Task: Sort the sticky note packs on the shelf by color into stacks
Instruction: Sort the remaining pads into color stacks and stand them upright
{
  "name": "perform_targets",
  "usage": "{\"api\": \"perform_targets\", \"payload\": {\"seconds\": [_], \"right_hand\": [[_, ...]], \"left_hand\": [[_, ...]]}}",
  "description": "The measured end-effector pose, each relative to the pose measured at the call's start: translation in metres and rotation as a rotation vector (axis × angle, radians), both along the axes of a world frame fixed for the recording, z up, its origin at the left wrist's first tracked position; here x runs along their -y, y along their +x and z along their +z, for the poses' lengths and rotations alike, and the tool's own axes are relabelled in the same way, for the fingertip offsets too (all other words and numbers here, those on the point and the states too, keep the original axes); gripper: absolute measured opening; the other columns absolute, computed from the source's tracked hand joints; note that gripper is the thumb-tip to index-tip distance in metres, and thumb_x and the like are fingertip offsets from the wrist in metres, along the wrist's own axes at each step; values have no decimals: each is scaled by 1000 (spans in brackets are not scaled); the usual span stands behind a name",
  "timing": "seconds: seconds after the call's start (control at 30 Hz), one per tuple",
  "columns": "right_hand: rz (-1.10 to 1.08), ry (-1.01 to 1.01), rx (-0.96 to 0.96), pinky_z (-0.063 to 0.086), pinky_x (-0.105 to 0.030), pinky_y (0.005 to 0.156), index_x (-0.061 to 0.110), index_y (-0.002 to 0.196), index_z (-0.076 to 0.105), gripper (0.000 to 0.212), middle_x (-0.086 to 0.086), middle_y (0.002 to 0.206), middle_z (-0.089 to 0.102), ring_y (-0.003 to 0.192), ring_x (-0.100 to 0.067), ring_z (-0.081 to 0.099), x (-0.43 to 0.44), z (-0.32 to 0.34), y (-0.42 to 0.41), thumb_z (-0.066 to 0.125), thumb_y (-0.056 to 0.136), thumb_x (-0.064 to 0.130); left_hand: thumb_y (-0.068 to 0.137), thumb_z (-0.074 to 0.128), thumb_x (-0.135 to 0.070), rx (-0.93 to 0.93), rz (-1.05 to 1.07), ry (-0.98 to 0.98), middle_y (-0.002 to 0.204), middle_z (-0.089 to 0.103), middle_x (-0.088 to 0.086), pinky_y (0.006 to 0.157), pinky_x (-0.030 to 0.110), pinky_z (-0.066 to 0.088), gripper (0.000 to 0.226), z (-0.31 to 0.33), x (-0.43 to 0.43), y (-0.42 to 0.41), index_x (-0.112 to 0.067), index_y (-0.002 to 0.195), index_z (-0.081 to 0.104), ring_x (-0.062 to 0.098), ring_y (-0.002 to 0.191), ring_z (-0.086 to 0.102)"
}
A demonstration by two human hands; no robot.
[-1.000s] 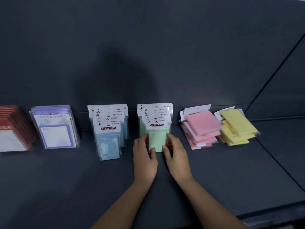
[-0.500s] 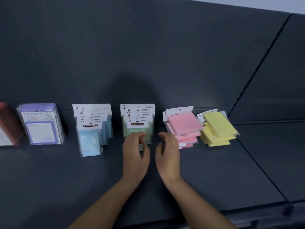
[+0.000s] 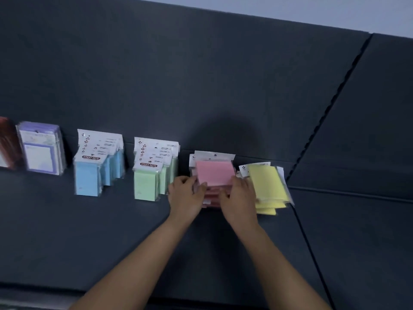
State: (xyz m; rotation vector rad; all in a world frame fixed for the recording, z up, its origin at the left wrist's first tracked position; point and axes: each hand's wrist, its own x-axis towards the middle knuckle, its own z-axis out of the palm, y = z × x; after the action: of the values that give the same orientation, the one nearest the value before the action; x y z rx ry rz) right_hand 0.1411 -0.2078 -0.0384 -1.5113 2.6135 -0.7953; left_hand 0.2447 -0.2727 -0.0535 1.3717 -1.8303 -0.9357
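Observation:
Four colour groups of sticky note packs line the back of the dark shelf [image 3: 111, 231]: a blue stack [image 3: 89, 177], a green stack [image 3: 147, 182], a pink stack [image 3: 214, 173] and a yellow stack [image 3: 268, 184]. My left hand [image 3: 186, 195] grips the pink stack at its left edge. At the stack's right edge and front, my right hand [image 3: 238, 198] grips it too. The lower pink packs are partly hidden behind my fingers. The yellow packs lie loosely fanned just right of my right hand.
Further left stand purple-framed note packs [image 3: 41, 148] and, cut off by the left edge, red packs [image 3: 6, 144]. A dark back panel rises behind the row. A seam [image 3: 312, 249] divides the shelf from another dark section on the right.
Both hands left the green stack and moved right onto the pink stack, which now lies squarer than before. The camera view shifted right and tilted.

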Motion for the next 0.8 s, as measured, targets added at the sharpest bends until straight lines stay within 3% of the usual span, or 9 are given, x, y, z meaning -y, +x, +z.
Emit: {"api": "perform_targets", "payload": {"seconds": [0.13, 0.27, 0.33, 0.43, 0.53, 0.6, 0.67, 0.73, 0.8], "right_hand": [[-29, -205, 354, 42, -35, 91, 1, 105, 61, 22, -13, 102, 63, 100, -27, 53, -1, 6, 0, 51, 87, 9], [-75, -531, 779, 40, -2, 67, 20, 96, 57, 17, 1, 96, 61, 83, -1, 55, -13, 10, 12, 55, 88, 6], [-102, -671, 951, 43, -3, 65, 21, 100, 57, 19, 3, 90, 60, 80, -2, 57, -18, 8, 14, 58, 88, 7], [-107, -776, 1239, 49, -11, 65, 19, 107, 57, 24, 2, 90, 62, 78, -3, 60, -22, 10, 17, 62, 86, 8], [-5, -696, 1249, 52, -17, 62, 21, 105, 54, 24, 1, 97, 68, 82, -7, 65, -23, 8, 26, 62, 87, 8], [53, -673, 1223, 52, -19, 61, 20, 101, 54, 24, 2, 91, 70, 75, -5, 66, -24, 7, 35, 61, 86, 3], [55, -670, 1051, 50, -21, 64, 25, 98, 55, 28, 3, 86, 66, 72, -5, 62, -24, 2, 44, 61, 85, 1], [54, -658, 812, 48, -20, 65, 33, 93, 56, 33, 9, 81, 61, 69, -4, 56, -24, -4, 55, 62, 83, 2], [130, -646, 721, 49, -19, 66, 39, 93, 57, 31, 11, 82, 63, 71, -4, 59, -23, -7, 70, 62, 85, 10]], "left_hand": [[89, 57, -22, -144, 74, 34, 117, 38, 2, 108, 33, 28, 33, 12, -9, -1, -15, 121, 57, 21, 121, 34], [90, 52, -6, -531, -12, 144, 100, 63, 3, 86, 32, 47, 16, 27, -20, 8, -20, 95, 58, 14, 90, 60], [88, 47, 1, -695, -72, 288, 97, 67, 8, 84, 37, 52, 20, 30, -23, 17, -17, 91, 55, 23, 89, 65], [80, 48, 6, -786, -235, 450, 93, 67, 12, 75, 31, 57, 20, 29, -22, 35, -10, 91, 53, 24, 86, 66], [74, 56, 2, -753, -270, 494, 86, 64, 7, 65, 24, 55, 22, 28, -18, 52, -10, 91, 52, 18, 80, 62], [83, 57, 5, -680, -149, 472, 87, 64, 4, 63, 22, 53, 23, 28, -18, 57, -11, 100, 52, 15, 77, 60], [85, 59, -1, -500, -18, 330, 98, 60, 3, 71, 21, 47, 26, 25, -22, 61, -11, 108, 52, 12, 83, 57], [85, 63, -9, -350, -25, 206, 108, 57, 1, 84, 24, 45, 22, 23, -30, 64, -15, 106, 57, 12, 96, 55], [86, 64, -20, -426, -174, 306, 108, 63, 3, 79, 24, 47, 16, 28, -40, 66, -18, 102, 64, 13, 91, 59]]}}
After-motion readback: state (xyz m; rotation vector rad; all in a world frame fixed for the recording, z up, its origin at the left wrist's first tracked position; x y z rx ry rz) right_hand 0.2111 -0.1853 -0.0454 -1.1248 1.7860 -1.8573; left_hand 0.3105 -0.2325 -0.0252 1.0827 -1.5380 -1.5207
